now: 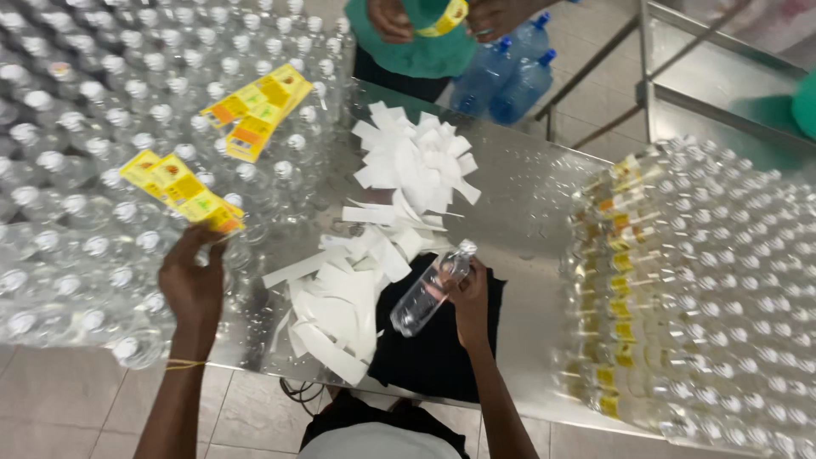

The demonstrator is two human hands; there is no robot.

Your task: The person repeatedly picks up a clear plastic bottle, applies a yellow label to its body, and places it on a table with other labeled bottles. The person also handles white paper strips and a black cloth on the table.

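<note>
My right hand [469, 299] grips a clear plastic bottle [427, 290] with a white cap, tilted over a black cloth [442, 348] on the steel table [527, 221]. My left hand [194, 280] reaches up to a strip of yellow labels [183, 189] lying on the massed bottles at the left, fingers touching its lower end. A second pile of yellow labels [257, 109] rests farther back on those bottles.
White paper backing strips [374, 246] litter the table's middle. Rows of clear capped bottles [85, 153] fill the left; labelled bottles [680, 280] are stacked on their sides at the right. Another person's hands [391, 17] hold a yellow label at the top, near blue bottles [506, 72].
</note>
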